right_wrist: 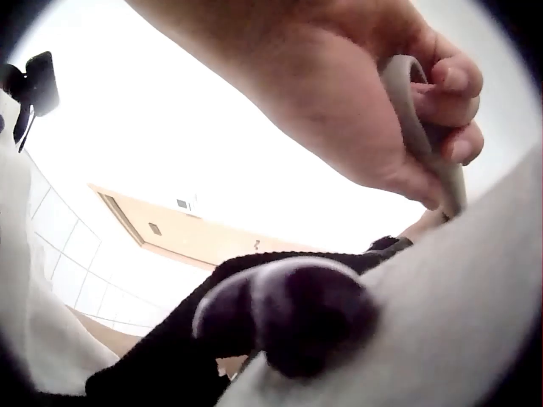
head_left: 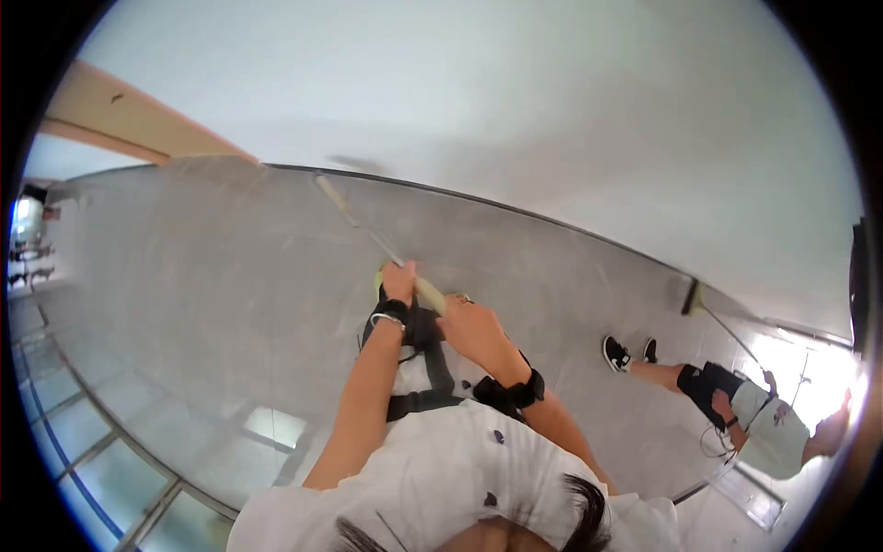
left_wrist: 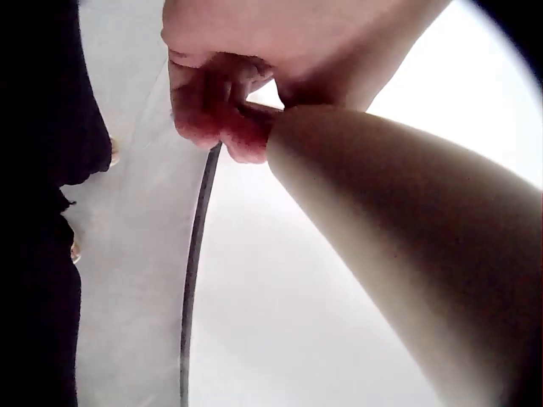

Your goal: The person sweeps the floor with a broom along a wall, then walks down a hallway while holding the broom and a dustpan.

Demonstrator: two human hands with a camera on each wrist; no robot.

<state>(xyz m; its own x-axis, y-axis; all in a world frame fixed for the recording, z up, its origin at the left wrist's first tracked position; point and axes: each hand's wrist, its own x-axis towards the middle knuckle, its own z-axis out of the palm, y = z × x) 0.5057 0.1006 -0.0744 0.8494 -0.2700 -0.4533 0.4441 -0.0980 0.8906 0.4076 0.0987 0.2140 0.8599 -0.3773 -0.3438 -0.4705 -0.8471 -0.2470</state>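
Observation:
A pole with a thick pale handle [head_left: 430,294] runs away from the body to a thin metal rod [head_left: 386,247] and a narrow pale head [head_left: 334,197], which lies on the grey floor near the wall's base. My left hand [head_left: 398,279] grips the front of the handle; in the left wrist view the left hand [left_wrist: 254,59] has its fingers curled at the end of the thick pale handle [left_wrist: 373,203]. Nearer the body, my right hand [head_left: 474,333] holds the handle's rear. In the right wrist view the fingers of the right hand [right_wrist: 356,110] curl round the handle's hollow end [right_wrist: 407,93].
A dark strip [head_left: 478,201] edges the white wall [head_left: 552,110]. An orange-framed door [head_left: 138,110] is at the upper left, glass panels [head_left: 120,469] at the lower left. At the right another person [head_left: 768,428] holds a long-handled tool [head_left: 731,333] with a dark head against the wall's base.

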